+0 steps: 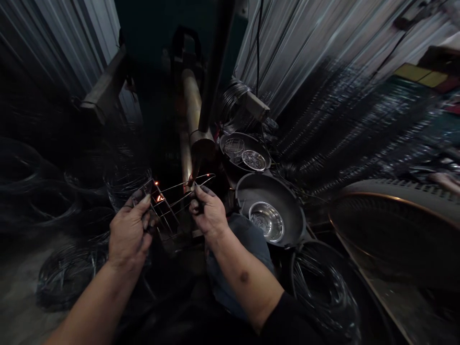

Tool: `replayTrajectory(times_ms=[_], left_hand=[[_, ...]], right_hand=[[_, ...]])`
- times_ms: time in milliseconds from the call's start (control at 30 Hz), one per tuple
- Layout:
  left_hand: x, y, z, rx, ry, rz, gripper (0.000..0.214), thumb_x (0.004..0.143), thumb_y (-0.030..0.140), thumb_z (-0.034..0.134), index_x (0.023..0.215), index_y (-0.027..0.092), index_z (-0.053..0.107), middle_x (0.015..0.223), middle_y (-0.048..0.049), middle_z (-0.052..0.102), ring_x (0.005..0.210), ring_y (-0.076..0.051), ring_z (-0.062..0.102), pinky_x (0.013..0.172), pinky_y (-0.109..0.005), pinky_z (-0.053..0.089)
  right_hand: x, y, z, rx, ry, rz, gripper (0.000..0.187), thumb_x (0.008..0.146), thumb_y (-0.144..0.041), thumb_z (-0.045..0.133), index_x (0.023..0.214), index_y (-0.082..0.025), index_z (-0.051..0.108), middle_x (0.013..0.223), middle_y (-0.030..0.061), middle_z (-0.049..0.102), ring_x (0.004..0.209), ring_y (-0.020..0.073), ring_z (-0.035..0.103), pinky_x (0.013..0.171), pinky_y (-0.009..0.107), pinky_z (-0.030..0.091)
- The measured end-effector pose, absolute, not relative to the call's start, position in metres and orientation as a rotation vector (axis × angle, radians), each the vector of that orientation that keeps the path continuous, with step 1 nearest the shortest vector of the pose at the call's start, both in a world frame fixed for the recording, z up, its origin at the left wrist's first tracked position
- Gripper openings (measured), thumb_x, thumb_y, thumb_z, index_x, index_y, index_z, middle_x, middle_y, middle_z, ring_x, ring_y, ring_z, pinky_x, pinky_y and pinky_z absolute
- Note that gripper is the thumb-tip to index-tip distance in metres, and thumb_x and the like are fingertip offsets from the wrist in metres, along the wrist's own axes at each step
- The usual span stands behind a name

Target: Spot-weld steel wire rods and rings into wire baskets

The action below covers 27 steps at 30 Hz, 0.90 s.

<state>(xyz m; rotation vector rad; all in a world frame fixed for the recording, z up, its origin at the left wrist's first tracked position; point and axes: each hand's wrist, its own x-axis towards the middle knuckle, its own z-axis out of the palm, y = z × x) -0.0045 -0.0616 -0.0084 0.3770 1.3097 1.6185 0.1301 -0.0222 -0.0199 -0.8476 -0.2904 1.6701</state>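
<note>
Head view: left fingers (143, 203) and right fingers (203, 193) pinch closed on wirework (166, 202).

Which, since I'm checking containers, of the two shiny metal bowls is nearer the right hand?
The larger-looking bowl, in the nearer dark pan; the other bowl sits farther back, in another pan beside a wire grid.

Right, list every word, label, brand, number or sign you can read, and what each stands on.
No text can be read for certain.
Dark machine: faint marks, perhaps lettering, too dim to read.
Yellow panel, upper right: too blurred to tell any print.
</note>
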Motion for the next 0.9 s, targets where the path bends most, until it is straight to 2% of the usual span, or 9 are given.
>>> replayTrajectory(times_ms=[100,233,367,500,667,733,800,900], left_hand=[[-0.002,-0.063,-0.001,0.408,1.347,1.596,0.030,0.062,0.025,0.077,0.089,0.017,0.068,0.051,0.0079,0.038,0.043,-0.004,0.033,0.040,-0.013,0.033],[-0.003,-0.062,0.007,0.373,1.398,1.576,0.023,0.063,0.027,0.077,0.076,0.018,0.061,0.050,0.0079,0.036,0.043,-0.005,0.034,0.040,-0.014,0.034],[-0.004,-0.060,0.011,0.369,1.438,1.552,0.029,0.065,0.031,0.077,0.065,0.018,0.051,0.048,0.0072,0.035,0.043,-0.006,0.035,0.037,-0.016,0.029],[-0.007,-0.056,0.006,0.400,1.388,1.581,0.032,0.065,0.029,0.077,0.063,0.018,0.047,0.047,0.0074,0.035,0.043,-0.007,0.038,0.041,-0.017,0.035],[-0.010,-0.052,-0.004,0.406,1.291,1.598,0.032,0.065,0.030,0.077,0.064,0.018,0.047,0.046,0.0079,0.035,0.041,-0.007,0.039,0.041,-0.018,0.037],[-0.010,-0.053,-0.005,0.395,1.257,1.596,0.031,0.064,0.029,0.077,0.065,0.018,0.048,0.046,0.0076,0.037,0.041,-0.008,0.041,0.040,-0.018,0.037],[-0.012,-0.060,-0.006,0.421,1.254,1.573,0.027,0.064,0.031,0.077,0.069,0.017,0.055,0.051,0.0053,0.045,0.043,-0.008,0.045,0.039,-0.017,0.037],[-0.025,-0.083,-0.015,0.513,1.209,1.398,0.038,0.065,0.045,0.076,0.086,0.014,0.067,0.072,-0.0057,0.064,0.054,-0.014,0.057,0.042,-0.021,0.042]], right_hand=[[0.125,-0.028,-0.022,-0.850,-0.344,1.730,0.017,0.067,-0.013,0.075,0.074,-0.015,0.060,0.057,-0.0031,0.059,0.040,0.0071,0.046,0.037,0.017,0.030],[0.114,-0.028,-0.018,-0.892,-0.411,1.739,0.022,0.067,-0.018,0.078,0.069,-0.016,0.056,0.054,-0.0039,0.057,0.039,0.0061,0.044,0.037,0.017,0.030],[0.106,-0.022,-0.012,-0.888,-0.429,1.718,0.018,0.071,-0.016,0.073,0.066,-0.015,0.056,0.052,-0.0040,0.056,0.037,0.0053,0.042,0.035,0.017,0.027],[0.103,-0.017,-0.012,-0.881,-0.441,1.699,0.019,0.071,-0.017,0.073,0.066,-0.016,0.054,0.051,-0.0042,0.056,0.036,0.0049,0.040,0.035,0.017,0.026],[0.110,-0.026,-0.021,-0.919,-0.555,1.722,0.023,0.069,-0.029,0.078,0.077,-0.016,0.061,0.059,-0.0032,0.062,0.046,0.0074,0.051,0.042,0.017,0.036],[0.116,-0.041,-0.026,-0.930,-0.715,1.837,0.031,0.064,-0.035,0.082,0.082,-0.016,0.065,0.066,-0.0010,0.065,0.056,0.0100,0.058,0.049,0.018,0.042],[0.123,-0.061,-0.030,-0.931,-0.866,1.936,0.037,0.059,-0.036,0.085,0.083,-0.014,0.068,0.069,0.0002,0.067,0.062,0.0115,0.061,0.056,0.020,0.047],[0.135,-0.092,-0.032,-0.902,-0.844,2.023,0.039,0.055,-0.033,0.088,0.082,-0.013,0.068,0.070,0.0002,0.067,0.061,0.0116,0.061,0.059,0.021,0.050]])
